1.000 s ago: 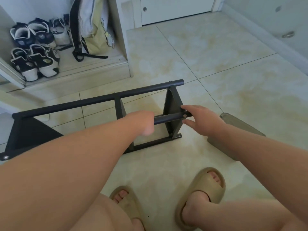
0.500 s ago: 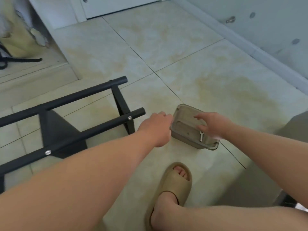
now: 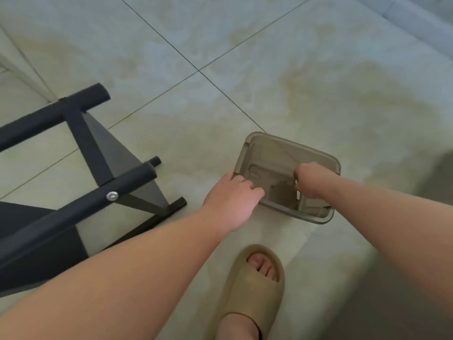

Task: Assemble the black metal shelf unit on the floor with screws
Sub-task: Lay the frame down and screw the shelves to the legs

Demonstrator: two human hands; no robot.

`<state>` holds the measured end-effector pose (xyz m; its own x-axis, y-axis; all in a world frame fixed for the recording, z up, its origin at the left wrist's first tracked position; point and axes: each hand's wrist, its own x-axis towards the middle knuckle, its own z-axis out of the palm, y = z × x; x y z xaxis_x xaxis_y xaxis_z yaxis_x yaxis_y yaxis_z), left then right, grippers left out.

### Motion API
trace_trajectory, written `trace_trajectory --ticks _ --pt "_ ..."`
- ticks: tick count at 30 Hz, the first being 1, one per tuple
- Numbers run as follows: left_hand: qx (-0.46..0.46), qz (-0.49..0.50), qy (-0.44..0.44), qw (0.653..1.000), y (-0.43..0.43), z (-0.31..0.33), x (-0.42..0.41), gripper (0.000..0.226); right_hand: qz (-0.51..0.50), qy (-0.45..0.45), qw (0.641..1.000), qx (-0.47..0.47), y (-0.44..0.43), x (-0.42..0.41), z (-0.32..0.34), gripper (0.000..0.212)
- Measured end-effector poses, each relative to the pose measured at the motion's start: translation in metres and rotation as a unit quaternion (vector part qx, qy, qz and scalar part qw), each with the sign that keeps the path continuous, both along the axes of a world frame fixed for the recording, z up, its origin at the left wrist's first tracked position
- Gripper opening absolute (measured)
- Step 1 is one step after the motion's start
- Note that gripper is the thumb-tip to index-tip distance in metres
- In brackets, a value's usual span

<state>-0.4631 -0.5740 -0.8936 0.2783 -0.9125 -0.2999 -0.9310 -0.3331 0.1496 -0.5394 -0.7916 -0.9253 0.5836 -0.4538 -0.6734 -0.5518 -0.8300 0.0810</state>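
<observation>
The black metal shelf frame (image 3: pixel 98 148) lies on the tiled floor at the left, with a silver screw (image 3: pixel 112 195) in its near tube. A translucent brown plastic container (image 3: pixel 318 158) stands on the floor to its right. My left hand (image 3: pixel 232 200) grips the container's left rim, fingers curled over the edge. My right hand (image 3: pixel 311 180) reaches down inside the container, its curled fingers pinching a small silver wrench (image 3: pixel 298 195), which is mostly hidden by them.
My foot in a tan slipper (image 3: pixel 255 290) stands just in front of the container. A grey surface (image 3: pixel 392 290) fills the lower right corner. A pale baseboard (image 3: pixel 416 18) runs along the top right. Bare tile lies beyond the container.
Both hands left the shelf frame's tube and moved right to the container. The left hand now holds its rim and the right hand has gone down inside. The view swung right and down.
</observation>
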Motion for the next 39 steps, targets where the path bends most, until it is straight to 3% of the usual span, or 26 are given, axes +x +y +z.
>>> trace_trajectory --ticks 5,17,25,31,34,39 --pt "-0.046 -0.006 0.025 0.999 0.001 -0.002 0.001 0.027 0.005 0.014 0.999 -0.034 0.006 0.001 -0.025 0.028" --pt "-0.119 0.018 0.042 0.992 0.005 -0.016 -0.004 0.021 -0.005 -0.066 0.996 -0.054 0.015 -0.011 -0.042 0.032" --pt "-0.092 0.013 0.030 0.995 0.001 -0.012 -0.005 0.024 -0.053 -0.099 0.994 -0.003 0.013 -0.008 -0.037 0.031" --pt "-0.021 0.022 -0.002 1.000 0.005 0.017 -0.016 0.046 -0.173 -0.217 0.957 0.079 0.016 0.006 0.022 0.011" --pt "0.003 -0.004 0.014 1.000 0.022 0.050 -0.018 0.041 -0.188 -0.253 0.941 0.122 0.026 0.012 0.073 0.005" --pt "0.079 0.022 0.045 0.996 0.072 0.127 -0.011 0.033 -0.217 -0.329 0.897 0.201 0.064 0.020 0.162 0.014"
